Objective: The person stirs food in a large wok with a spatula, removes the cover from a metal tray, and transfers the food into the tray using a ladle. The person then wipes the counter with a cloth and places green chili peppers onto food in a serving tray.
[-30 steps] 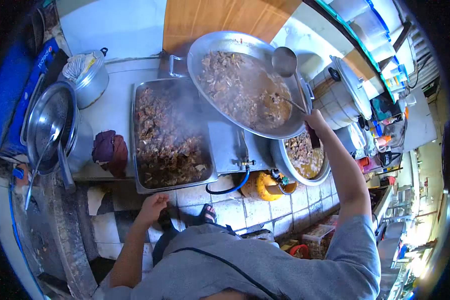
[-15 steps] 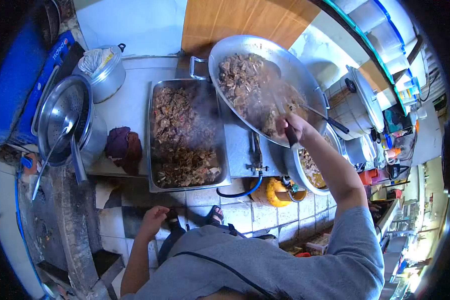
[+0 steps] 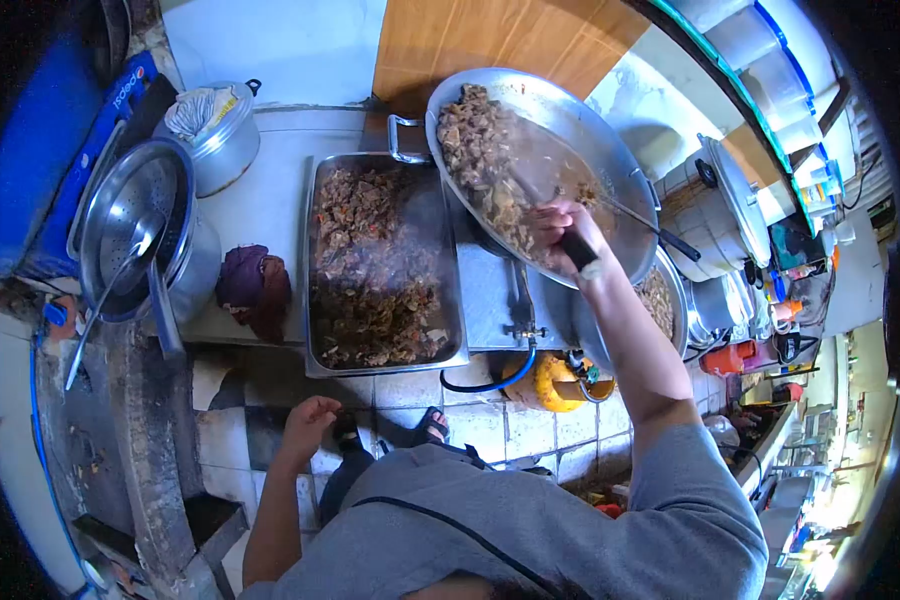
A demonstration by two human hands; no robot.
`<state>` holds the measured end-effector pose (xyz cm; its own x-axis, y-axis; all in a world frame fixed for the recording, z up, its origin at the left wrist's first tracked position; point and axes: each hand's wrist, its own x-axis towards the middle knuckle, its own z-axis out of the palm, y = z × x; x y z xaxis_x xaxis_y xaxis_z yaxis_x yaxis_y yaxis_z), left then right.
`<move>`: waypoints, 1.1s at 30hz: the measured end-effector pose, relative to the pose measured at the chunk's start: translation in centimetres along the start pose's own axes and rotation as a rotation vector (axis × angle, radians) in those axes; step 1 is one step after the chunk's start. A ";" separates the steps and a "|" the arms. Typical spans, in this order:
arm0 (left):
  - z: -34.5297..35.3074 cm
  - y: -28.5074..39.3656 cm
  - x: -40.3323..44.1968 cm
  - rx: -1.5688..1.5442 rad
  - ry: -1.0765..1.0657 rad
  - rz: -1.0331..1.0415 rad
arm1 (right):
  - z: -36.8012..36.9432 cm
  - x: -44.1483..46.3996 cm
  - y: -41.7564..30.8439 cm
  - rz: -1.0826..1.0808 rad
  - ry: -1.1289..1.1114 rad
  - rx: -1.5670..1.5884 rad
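My right hand [image 3: 562,222] is closed round the black grip of a long-handled metal cooking utensil [image 3: 532,190]. Its shaft reaches into a large, tilted metal wok [image 3: 598,140], and its head is hidden in the food. Chopped meat [image 3: 475,140] is heaped along the wok's left side, with brown liquid beside it. A second black-handled utensil [image 3: 678,245] leans over the wok's right rim. My left hand [image 3: 310,425] hangs low before the counter, fingers loosely curled and nothing visible in them. Nearest to it is a deep rectangular metal tray [image 3: 462,335] of steaming chopped meat.
Left on the counter are a crumpled dark cloth [image 3: 255,285], a lidded pot [image 3: 225,150] and a metal colander [image 3: 110,200] with long-handled utensils. A pot of food [image 3: 675,290] sits below the wok. Beneath the counter, a yellow gas cylinder [image 3: 545,385] connects to a blue hose [image 3: 485,385].
Meat in the wok has shifted toward the left side, exposing more brown liquid. My right hand has moved slightly left with the utensil. My left hand stays low.
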<state>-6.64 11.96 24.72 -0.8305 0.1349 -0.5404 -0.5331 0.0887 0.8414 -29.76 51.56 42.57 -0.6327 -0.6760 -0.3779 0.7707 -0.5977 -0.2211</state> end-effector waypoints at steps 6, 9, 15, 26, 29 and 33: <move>-0.7 -1.2 0.0 -0.041 0.033 0.111 | 0.5 0.3 -1.0 -0.039 -0.133 0.130; -0.6 -1.5 0.1 -0.018 0.046 0.106 | 1.1 -0.4 -1.7 -0.034 -0.187 0.184; -0.1 0.8 0.8 -0.083 0.021 0.094 | 1.6 -5.5 -1.0 -0.044 -0.236 0.228; 1.1 2.8 3.4 -0.012 -0.041 0.095 | 3.4 -13.9 2.0 -0.134 -0.096 0.186; 1.4 2.9 4.0 -0.040 -0.040 0.115 | 4.3 -15.4 2.9 -0.116 -0.090 0.176; 1.1 3.5 4.6 -0.065 -0.018 0.143 | 6.0 -16.1 4.9 -0.164 -0.059 0.236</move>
<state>-12.11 13.95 25.15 -0.8961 0.1594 -0.4142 -0.4191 0.0032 0.9079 -16.29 56.92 52.96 -0.7558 -0.5822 -0.2996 0.6233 -0.7799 -0.0571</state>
